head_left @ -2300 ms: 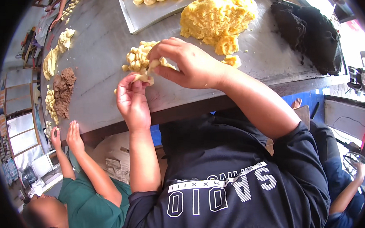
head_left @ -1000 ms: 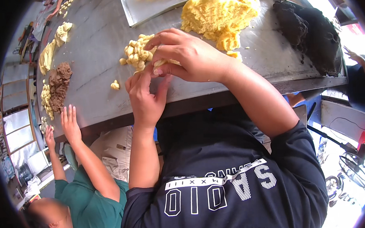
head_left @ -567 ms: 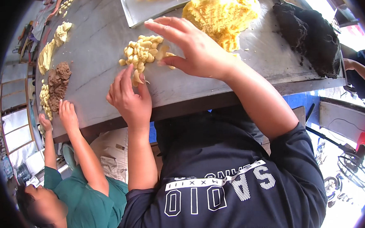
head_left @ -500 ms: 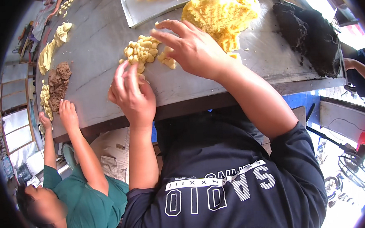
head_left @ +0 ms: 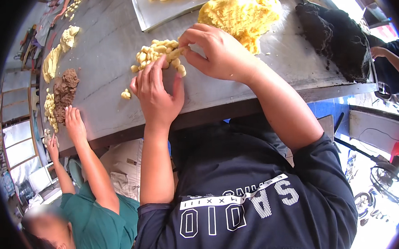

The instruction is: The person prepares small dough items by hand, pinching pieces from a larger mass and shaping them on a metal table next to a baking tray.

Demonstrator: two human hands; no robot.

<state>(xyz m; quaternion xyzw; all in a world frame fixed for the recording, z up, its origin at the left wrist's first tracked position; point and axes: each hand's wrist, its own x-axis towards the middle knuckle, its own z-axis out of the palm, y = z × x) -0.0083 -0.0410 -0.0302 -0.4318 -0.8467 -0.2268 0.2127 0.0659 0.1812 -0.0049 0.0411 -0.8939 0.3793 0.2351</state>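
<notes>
My right hand [head_left: 216, 53] is closed in a pinch on a strip of pale yellow dough [head_left: 176, 54] at the right side of a heap of small dough pieces [head_left: 153, 52]. My left hand [head_left: 158, 91] rests at the near edge of this heap, its fingers stretched out and its thumb apart. By the left thumb tip is a small dough lump [head_left: 181, 70]. A pair of small dough pieces [head_left: 125, 94] lies alone to the left. Beyond my right hand sits a large mound of yellow dough [head_left: 241, 16].
A metal tray [head_left: 167, 20] with round dough balls stands at the far side. A dark mass [head_left: 337, 40] covers the table's right end. At left, a co-worker in green [head_left: 101, 224] reaches toward brown dough [head_left: 65, 93] and small pale pieces [head_left: 50, 110].
My left hand has moved right and closer to the right hand. My right hand has come down into a pinch on the dough strip. The pair of pieces at left is now uncovered.
</notes>
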